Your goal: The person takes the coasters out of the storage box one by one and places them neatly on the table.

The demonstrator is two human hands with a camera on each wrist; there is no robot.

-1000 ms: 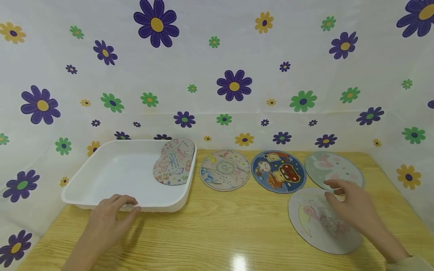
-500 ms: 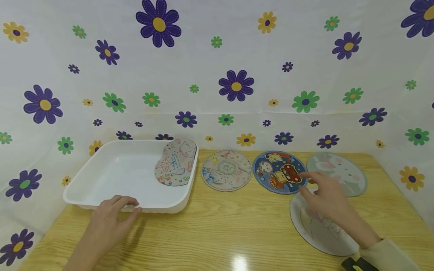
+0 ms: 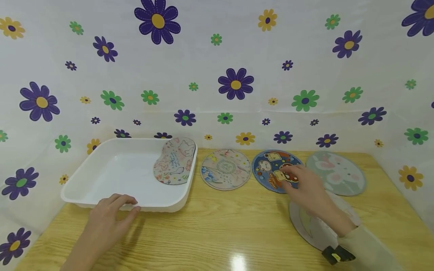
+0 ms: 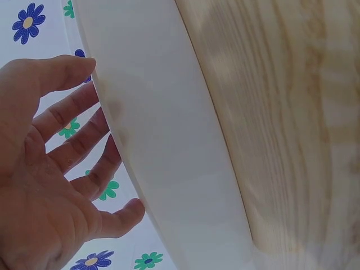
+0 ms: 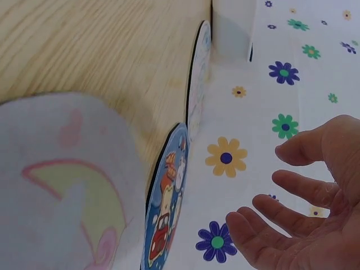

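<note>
My left hand [image 3: 108,218] holds the near rim of a white tray [image 3: 162,209], its fingers hooked over the edge and the thumb on the outer side; the left wrist view shows the fingertips behind the tray wall [image 4: 163,140]. Above a round blue mouse pad [image 3: 266,177] with cartoon bread and bear pictures hovers my right hand [image 3: 308,192], fingers loosely bent, nothing between them. In the right wrist view the same blue pad [image 5: 169,202] lies apart from the fingers. Below the right forearm lies a round pale mouse pad [image 3: 301,226] with a moon, partly hidden.
A heart-like pink mouse pad [image 3: 174,162] leans inside the tray's right end. On the wooden table [image 3: 217,226], a round floral pad [image 3: 225,169] lies left of the blue one, and a green rabbit pad [image 3: 342,175] right of it. A flower-printed cloth [image 3: 203,64] stands behind.
My right hand has moved left from over the moon and green rabbit pads to over the blue pad. The left hand stays at the tray rim, and the pads lie where they were.
</note>
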